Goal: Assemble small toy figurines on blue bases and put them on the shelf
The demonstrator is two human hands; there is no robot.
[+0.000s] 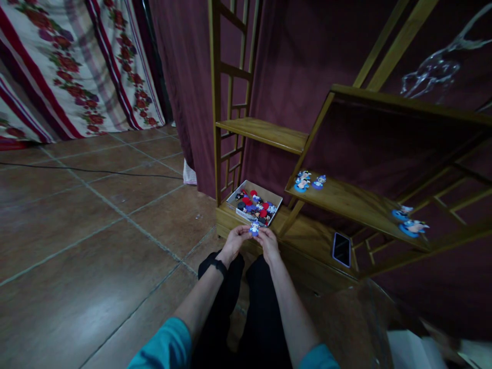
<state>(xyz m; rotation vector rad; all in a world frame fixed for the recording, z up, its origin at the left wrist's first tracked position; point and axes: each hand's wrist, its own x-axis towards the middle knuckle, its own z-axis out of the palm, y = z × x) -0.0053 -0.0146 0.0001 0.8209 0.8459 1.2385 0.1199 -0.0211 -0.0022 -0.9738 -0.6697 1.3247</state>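
Observation:
A small purple-and-white figurine (pixel 254 228) is held upright between my two hands, just in front of a shallow cardboard box (pixel 274 197). My left hand (pixel 235 242) pinches it from the left, and my right hand (pixel 268 241) grips it from the other side. Red, purple, black and white figurines (pixel 253 204) lie jumbled in the box, which sits on the low wooden base of a shelf unit. On the shelf to the right stand several blue-based figurines (pixel 302 182) and a similar purple one (pixel 319 181).
Farther right on the wooden shelf (pixel 357 210) are two more blue-based figurines (pixel 413 227). A phone (pixel 342 249) lies on the base below. A higher shelf (pixel 265 133) juts out above the box. A black cable (pixel 92 171) crosses the tiled floor at left.

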